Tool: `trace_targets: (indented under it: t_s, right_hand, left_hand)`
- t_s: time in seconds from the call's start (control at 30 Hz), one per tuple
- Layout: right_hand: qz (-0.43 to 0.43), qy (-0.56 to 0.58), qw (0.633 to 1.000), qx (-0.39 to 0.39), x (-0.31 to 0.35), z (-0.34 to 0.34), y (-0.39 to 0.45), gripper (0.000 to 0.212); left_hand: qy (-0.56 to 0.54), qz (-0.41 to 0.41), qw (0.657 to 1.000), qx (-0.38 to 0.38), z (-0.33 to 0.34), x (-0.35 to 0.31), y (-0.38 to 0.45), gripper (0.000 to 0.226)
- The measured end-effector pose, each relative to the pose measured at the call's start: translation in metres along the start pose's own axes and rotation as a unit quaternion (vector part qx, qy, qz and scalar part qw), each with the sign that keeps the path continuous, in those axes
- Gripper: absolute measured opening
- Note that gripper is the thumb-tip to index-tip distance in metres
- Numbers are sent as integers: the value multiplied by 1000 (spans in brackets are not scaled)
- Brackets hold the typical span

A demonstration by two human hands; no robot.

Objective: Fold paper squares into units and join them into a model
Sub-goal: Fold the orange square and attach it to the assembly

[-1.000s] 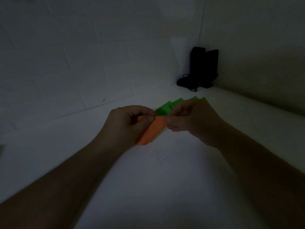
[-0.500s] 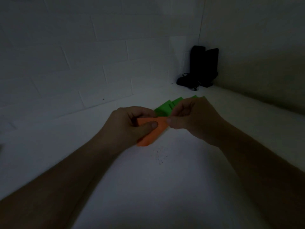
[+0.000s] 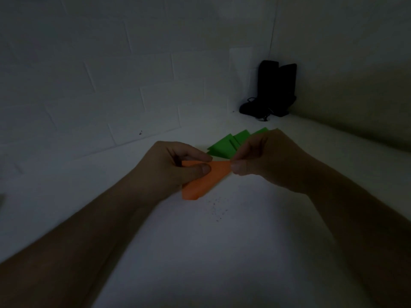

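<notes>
1. The left hand (image 3: 169, 167) pinches the folded orange paper unit (image 3: 203, 180) between thumb and fingers.
2. The right hand (image 3: 264, 158) pinches the unit's far tip.
3. Green folded units (image 3: 224, 145) lie on the bench (image 3: 211, 252) just behind the orange unit.

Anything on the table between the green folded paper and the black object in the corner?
Head view: nothing. Bare white table runs from the green folded paper to the black object.

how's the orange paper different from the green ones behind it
The orange paper unit is a single piece pinched by the left hand and right hand; the green paper pieces are several, lying untouched on the table, partly hidden. Both colours are folded paper.
</notes>
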State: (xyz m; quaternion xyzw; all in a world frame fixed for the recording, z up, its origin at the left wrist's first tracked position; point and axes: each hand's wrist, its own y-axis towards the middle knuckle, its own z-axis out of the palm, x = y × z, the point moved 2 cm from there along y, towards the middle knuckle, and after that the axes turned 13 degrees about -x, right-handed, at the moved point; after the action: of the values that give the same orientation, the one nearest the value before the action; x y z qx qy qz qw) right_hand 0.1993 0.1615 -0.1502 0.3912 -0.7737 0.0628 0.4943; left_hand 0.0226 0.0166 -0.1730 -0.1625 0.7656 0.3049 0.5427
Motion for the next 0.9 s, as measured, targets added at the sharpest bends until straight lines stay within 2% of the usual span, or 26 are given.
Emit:
trace_targets:
  t_s: [0.1,0.33,0.6,0.73,0.9]
  right_hand:
    - [14,23,1000,15,0,-3,-1,8]
    - [61,127,990,27,-5,-1,0,13]
    - [81,139,987,20,-6,2,1,10]
    - [100,159,982,18,-6,4,2,26]
    - [162,279,946,25,-6,16,0,46]
  left_hand:
    - [-6,-21,999,27,0,-2,0,22]
    - [-36,-51,997,38,1,-1,-1,27]
    - [-56,-58,996,43,2,1,0,26]
    - [-65,-60,995,46,2,1,-1,26]
    - [-77,-45,996,17,2,-2,0,28]
